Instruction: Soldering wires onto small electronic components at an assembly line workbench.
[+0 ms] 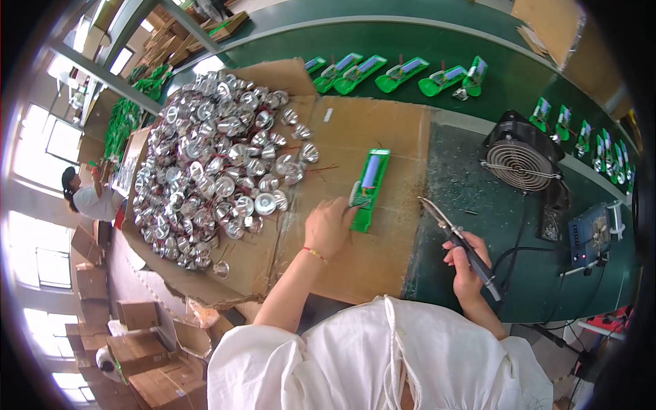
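On the cardboard sheet lies a long green plastic housing (364,213) with a bluish cylindrical battery (372,171) and thin wires in it. My left hand (329,227) is closed at its left edge, fingertips by the wires; a small pale piece shows just above the fingers, its kind unclear. My right hand (469,268) grips a soldering iron (467,250) by its dark handle. The iron's tip points up and left, apart from the housing, over the cardboard's right edge.
A big heap of silver reflector cups (212,164) with wires fills the left. More green housings (401,74) line the far bench. A black fan (521,160) and a blue soldering station (590,236) stand right. Another person (92,195) is far left, near cardboard boxes (160,369).
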Demonstrator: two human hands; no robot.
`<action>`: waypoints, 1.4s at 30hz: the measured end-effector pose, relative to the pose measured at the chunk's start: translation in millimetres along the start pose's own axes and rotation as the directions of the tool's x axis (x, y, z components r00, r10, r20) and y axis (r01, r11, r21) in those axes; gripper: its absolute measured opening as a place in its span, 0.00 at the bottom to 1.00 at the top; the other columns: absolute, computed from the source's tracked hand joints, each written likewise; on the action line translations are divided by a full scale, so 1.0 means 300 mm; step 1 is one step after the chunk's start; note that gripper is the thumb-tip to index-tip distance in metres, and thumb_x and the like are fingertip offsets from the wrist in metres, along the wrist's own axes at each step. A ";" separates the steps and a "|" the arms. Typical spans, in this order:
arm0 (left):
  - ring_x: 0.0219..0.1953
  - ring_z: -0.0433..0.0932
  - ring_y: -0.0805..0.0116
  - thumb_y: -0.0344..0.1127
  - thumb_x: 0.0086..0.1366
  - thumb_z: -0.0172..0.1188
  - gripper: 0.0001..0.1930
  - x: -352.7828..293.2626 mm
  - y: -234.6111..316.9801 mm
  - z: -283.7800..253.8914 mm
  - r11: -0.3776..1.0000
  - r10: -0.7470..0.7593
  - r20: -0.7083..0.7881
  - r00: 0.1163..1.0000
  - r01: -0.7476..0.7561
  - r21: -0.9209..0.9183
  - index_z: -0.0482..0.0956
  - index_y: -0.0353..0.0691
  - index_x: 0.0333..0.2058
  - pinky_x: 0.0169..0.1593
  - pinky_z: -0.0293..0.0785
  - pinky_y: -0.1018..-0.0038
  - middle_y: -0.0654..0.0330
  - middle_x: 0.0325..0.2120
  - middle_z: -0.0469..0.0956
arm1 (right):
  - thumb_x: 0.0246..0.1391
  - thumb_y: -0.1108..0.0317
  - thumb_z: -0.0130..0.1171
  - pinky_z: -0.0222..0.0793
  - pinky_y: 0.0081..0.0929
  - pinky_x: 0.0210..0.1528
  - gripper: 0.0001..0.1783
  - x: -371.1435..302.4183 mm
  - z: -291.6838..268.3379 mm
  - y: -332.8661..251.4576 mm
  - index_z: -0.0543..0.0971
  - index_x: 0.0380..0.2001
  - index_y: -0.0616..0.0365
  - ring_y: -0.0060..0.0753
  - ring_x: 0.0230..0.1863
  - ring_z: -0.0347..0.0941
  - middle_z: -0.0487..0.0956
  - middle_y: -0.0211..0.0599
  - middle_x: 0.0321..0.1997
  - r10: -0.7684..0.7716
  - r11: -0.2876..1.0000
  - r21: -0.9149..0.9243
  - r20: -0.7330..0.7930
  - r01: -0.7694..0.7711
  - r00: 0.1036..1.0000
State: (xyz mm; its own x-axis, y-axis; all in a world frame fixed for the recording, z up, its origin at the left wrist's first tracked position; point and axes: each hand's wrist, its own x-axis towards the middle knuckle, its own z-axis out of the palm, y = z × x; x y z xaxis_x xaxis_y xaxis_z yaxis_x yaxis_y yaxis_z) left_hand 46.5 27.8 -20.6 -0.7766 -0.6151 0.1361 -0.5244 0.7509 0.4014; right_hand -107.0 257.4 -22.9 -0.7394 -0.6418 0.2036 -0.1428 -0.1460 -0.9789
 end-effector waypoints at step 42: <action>0.29 0.70 0.61 0.31 0.51 0.61 0.05 -0.092 0.085 -0.028 0.817 -0.182 0.087 0.979 0.200 -0.541 0.77 0.36 0.22 0.32 0.67 0.71 0.59 0.25 0.74 | 0.49 0.71 0.55 0.71 0.20 0.23 0.10 0.002 0.151 -0.052 0.68 0.31 0.67 0.24 0.20 0.73 0.76 0.41 0.21 0.192 0.981 -0.050 0.137 -0.187 0.972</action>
State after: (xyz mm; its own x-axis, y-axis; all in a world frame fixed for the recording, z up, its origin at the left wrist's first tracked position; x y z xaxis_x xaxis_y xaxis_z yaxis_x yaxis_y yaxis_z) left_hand 57.6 61.8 -6.5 -0.6955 -0.7183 -0.0183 -0.3950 0.3609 0.8448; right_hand -75.4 225.4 -6.8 -0.6555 -0.7551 0.0123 -0.0350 0.0142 -0.9993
